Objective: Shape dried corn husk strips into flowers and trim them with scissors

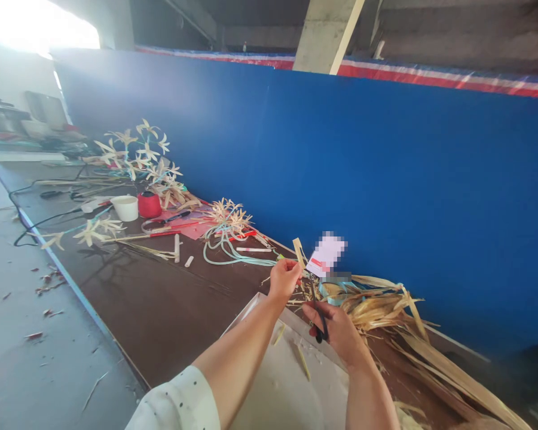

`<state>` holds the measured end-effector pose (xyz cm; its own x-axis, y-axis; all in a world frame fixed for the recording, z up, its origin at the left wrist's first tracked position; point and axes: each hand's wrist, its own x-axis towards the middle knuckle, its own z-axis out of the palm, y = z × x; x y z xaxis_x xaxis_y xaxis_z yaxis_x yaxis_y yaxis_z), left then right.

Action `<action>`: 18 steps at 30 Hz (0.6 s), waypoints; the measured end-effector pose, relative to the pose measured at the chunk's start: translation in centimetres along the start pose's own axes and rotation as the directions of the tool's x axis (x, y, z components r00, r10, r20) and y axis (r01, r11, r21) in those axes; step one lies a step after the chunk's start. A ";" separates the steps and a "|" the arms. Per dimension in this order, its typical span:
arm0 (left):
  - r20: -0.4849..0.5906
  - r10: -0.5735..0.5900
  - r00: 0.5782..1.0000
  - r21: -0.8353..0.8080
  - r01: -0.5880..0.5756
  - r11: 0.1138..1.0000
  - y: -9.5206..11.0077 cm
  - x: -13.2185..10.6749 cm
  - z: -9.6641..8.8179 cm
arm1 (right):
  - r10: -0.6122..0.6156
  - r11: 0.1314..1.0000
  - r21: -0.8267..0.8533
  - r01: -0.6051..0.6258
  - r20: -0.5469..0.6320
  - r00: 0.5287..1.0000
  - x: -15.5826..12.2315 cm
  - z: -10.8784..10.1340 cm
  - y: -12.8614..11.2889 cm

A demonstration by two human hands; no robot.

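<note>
My left hand [286, 279] pinches a pale strip of dried husk [298, 251], which stands up from between thumb and fingers. Black-handled scissors [321, 328] are in my right hand [336, 331], their blades pointing up close to the strip. Whether the blades touch it I cannot tell. Beneath both arms lies a white shallow box [291, 382] with a few husk scraps [301, 361] in it. A long bundle of dried husks [385, 307] lies to the right of my right hand.
Husk flowers [137, 152] on light blue stems stand at the far left. Near them are a white cup [125, 208], a red spool [149, 205], another pair of scissors [165, 221] and light blue cords [233, 254]. A blue panel [385, 179] borders the brown table [170, 322].
</note>
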<state>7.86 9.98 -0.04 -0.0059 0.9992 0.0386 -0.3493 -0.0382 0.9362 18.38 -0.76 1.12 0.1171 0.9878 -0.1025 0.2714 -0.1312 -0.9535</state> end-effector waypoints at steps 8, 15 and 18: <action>0.012 -0.015 1.000 0.004 0.015 1.000 -0.4 -0.1 0.1 | -0.026 1.000 -0.009 0.026 -0.037 0.999 0.2 1.5 -0.5; 0.053 -0.039 0.998 0.036 0.037 0.999 0.0 -0.9 0.3 | -0.066 0.998 -0.008 0.066 -0.090 0.994 0.6 1.3 -0.1; 0.064 -0.069 0.996 0.029 0.067 0.997 0.2 -1.1 0.4 | -0.077 0.997 0.012 0.079 -0.109 0.991 0.8 1.3 0.1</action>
<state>8.20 8.86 0.24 0.0778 0.9970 -0.0039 -0.3221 0.0289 0.9463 17.26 0.17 0.60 0.1994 0.9799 0.0028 0.2683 -0.0519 -0.9619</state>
